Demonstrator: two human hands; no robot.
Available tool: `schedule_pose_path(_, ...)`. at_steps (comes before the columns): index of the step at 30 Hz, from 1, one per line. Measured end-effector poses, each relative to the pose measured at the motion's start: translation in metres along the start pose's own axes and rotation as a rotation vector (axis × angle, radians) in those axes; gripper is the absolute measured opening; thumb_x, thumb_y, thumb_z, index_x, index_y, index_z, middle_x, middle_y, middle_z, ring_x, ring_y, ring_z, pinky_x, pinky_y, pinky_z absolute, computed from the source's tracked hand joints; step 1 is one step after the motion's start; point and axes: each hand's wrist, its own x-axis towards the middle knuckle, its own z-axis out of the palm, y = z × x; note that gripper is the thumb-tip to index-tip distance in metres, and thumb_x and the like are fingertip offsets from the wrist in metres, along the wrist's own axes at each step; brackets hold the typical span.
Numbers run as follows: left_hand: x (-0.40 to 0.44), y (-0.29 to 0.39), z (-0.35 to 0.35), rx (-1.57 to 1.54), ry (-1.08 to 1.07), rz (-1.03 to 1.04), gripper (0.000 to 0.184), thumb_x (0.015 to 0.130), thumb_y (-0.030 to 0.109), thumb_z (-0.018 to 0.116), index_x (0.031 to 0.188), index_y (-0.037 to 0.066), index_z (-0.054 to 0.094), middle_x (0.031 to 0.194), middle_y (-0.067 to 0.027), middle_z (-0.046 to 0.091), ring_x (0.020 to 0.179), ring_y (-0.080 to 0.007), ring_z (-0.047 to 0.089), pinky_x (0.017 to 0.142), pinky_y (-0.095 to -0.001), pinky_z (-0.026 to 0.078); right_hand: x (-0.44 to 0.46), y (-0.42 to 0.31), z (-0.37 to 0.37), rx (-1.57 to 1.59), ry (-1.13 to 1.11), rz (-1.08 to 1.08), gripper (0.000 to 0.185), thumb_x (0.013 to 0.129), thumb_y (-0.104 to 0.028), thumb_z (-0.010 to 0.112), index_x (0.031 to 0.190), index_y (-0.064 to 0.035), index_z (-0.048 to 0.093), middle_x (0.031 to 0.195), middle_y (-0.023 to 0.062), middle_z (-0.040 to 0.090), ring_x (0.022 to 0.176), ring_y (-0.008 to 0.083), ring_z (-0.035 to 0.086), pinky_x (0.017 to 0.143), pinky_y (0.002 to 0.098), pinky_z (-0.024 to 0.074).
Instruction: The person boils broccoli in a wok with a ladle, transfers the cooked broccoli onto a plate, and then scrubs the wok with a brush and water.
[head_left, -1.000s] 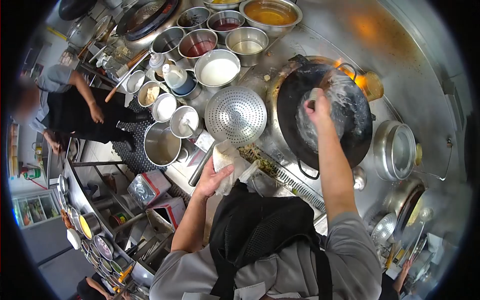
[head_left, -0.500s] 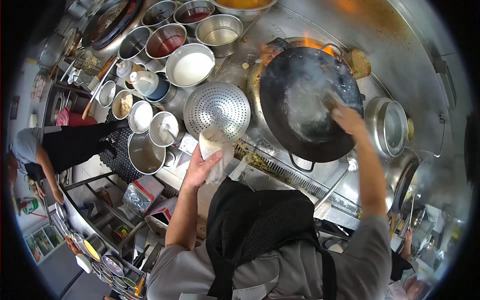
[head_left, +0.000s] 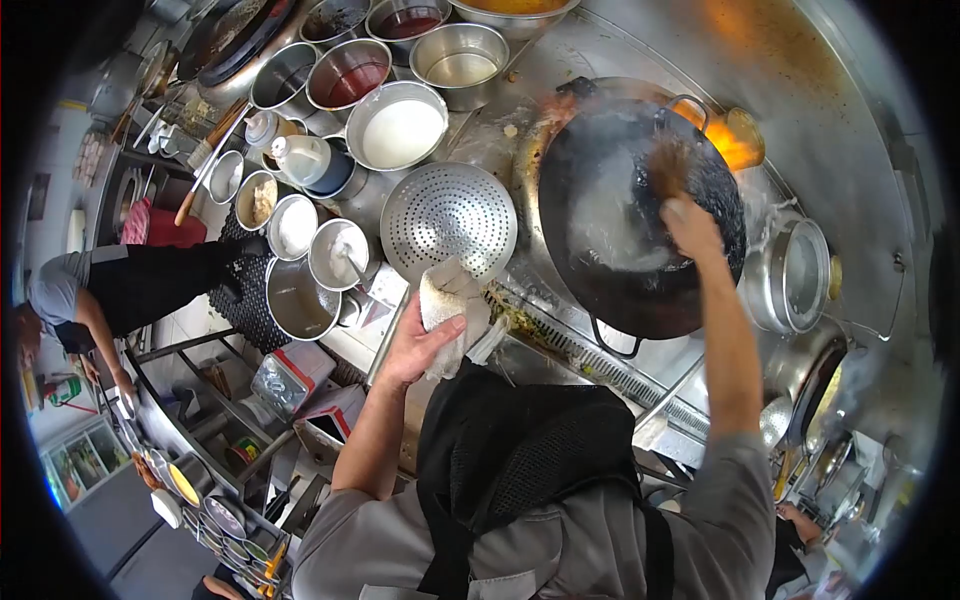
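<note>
My right hand (head_left: 692, 232) is closed round a brown wok brush (head_left: 670, 168), smeared by motion. The brush is inside a large black wok (head_left: 575, 270), which holds steaming liquid and sits over a burner with flames at its far side. My left hand (head_left: 412, 345) grips a folded whitish cloth (head_left: 448, 305). The cloth lies against the near edge of a round perforated strainer (head_left: 448, 222), left of the wok. Whether a handle is inside the cloth is hidden.
Metal pots with white liquid (head_left: 403, 130) and red sauce (head_left: 349, 78) crowd the upper left, beside squeeze bottles (head_left: 302, 160). Right of the wok stands a metal pot (head_left: 800, 275). Flames (head_left: 738, 140) show behind the wok. At far left another person (head_left: 80, 300) stands by a rack.
The brush and my right hand have moved toward the far side of the wok. My left hand keeps the cloth at the strainer's edge. The view has shifted slightly.
</note>
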Motion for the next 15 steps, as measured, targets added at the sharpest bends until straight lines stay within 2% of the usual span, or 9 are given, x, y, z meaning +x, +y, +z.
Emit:
schedule_pose_path(1, -0.001, -0.002, 0.003, 0.001, -0.002, 0.003, 0.069, 0.093, 0.011, 0.076, 0.151, 0.003, 0.039, 0.133, -0.0069, 0.060, 0.119, -0.0157, 0.057, 0.104, -0.0340, 0.046, -0.004, -0.037, 0.019, 0.336, 0.012, 0.072, 0.052, 0.096, -0.035, 0.062, 0.138, -0.0063, 0.056, 0.105, 0.0231, 0.073, 0.093, 0.0326, 0.075, 0.069, 0.0450, 0.0627)
schedule_pose_path(2, -0.003, -0.003, 0.007, 0.005, -0.026, 0.014, 0.070, 0.093, 0.011, 0.076, 0.152, 0.003, 0.039, 0.134, -0.0073, 0.060, 0.120, -0.0162, 0.057, 0.104, -0.0344, 0.046, 0.002, -0.055, 0.045, 0.309, 0.051, 0.029, 0.054, 0.096, -0.034, 0.064, 0.141, -0.0055, 0.054, 0.093, 0.0212, 0.073, 0.072, 0.0284, 0.074, 0.059, 0.0407, 0.0620)
schedule_pose_path(3, -0.004, -0.005, 0.011, 0.008, -0.053, 0.024, 0.070, 0.093, 0.012, 0.076, 0.152, 0.003, 0.039, 0.135, -0.0077, 0.060, 0.121, -0.0168, 0.058, 0.104, -0.0347, 0.046, -0.026, -0.083, 0.047, 0.489, -0.019, -0.028, 0.053, 0.097, -0.031, 0.065, 0.139, -0.0008, 0.054, 0.089, 0.0207, 0.072, 0.055, 0.0245, 0.067, 0.055, 0.0379, 0.0594)
schedule_pose_path(5, -0.006, 0.000, 0.022, 0.005, -0.088, 0.017, 0.069, 0.093, 0.011, 0.075, 0.151, 0.002, 0.039, 0.136, -0.0082, 0.059, 0.122, -0.0174, 0.057, 0.105, -0.0353, 0.046, -0.075, -0.102, 0.058, 0.567, -0.100, -0.063, 0.056, 0.098, -0.030, 0.064, 0.144, -0.0010, 0.052, 0.080, 0.0183, 0.068, 0.051, 0.0217, 0.063, 0.052, 0.0363, 0.0556)
schedule_pose_path(8, -0.008, -0.003, 0.020, 0.003, -0.128, 0.012, 0.069, 0.093, 0.010, 0.075, 0.151, 0.002, 0.039, 0.137, -0.0081, 0.058, 0.123, -0.0173, 0.056, 0.105, -0.0356, 0.045, -0.135, -0.046, 0.055, 0.570, -0.395, -0.125, 0.067, 0.096, -0.034, 0.068, 0.152, -0.0046, 0.046, 0.083, 0.0127, 0.067, 0.053, 0.0166, 0.061, 0.051, 0.0343, 0.0530)
schedule_pose_path(11, -0.013, 0.001, 0.014, -0.008, -0.126, 0.026, 0.070, 0.093, 0.010, 0.075, 0.152, 0.002, 0.038, 0.138, -0.0089, 0.059, 0.124, -0.0177, 0.057, 0.106, -0.0354, 0.046, -0.156, 0.018, -0.024, 0.325, -0.659, 0.020, 0.073, 0.092, -0.042, 0.073, 0.151, -0.0049, 0.050, 0.089, 0.0090, 0.069, 0.058, 0.0137, 0.063, 0.052, 0.0337, 0.0544)
schedule_pose_path(13, -0.016, 0.003, 0.006, -0.020, -0.068, 0.028, 0.068, 0.093, 0.009, 0.075, 0.151, 0.002, 0.040, 0.136, -0.0079, 0.060, 0.123, -0.0169, 0.057, 0.106, -0.0352, 0.046, -0.122, 0.077, -0.057, 0.166, -0.647, 0.036, 0.060, 0.090, -0.042, 0.069, 0.139, -0.0073, 0.063, 0.090, 0.0122, 0.071, 0.064, 0.0200, 0.069, 0.054, 0.0349, 0.0572)
schedule_pose_path(14, -0.016, 0.004, 0.005, -0.017, -0.069, 0.027, 0.068, 0.093, 0.009, 0.075, 0.151, 0.002, 0.040, 0.136, -0.0079, 0.060, 0.123, -0.0169, 0.057, 0.106, -0.0352, 0.046, -0.087, 0.080, -0.057, -0.072, -0.575, -0.070, 0.055, 0.090, -0.040, 0.069, 0.136, -0.0108, 0.064, 0.095, 0.0145, 0.072, 0.063, 0.0213, 0.070, 0.052, 0.0361, 0.0571)
schedule_pose_path(15, -0.016, 0.007, 0.005, -0.020, -0.055, 0.020, 0.067, 0.093, 0.009, 0.075, 0.150, 0.002, 0.040, 0.135, -0.0073, 0.060, 0.122, -0.0163, 0.058, 0.106, -0.0348, 0.046, -0.076, 0.054, -0.053, -0.126, -0.474, -0.041, 0.049, 0.088, -0.038, 0.067, 0.129, -0.0123, 0.065, 0.097, 0.0171, 0.072, 0.065, 0.0241, 0.071, 0.052, 0.0377, 0.0577)
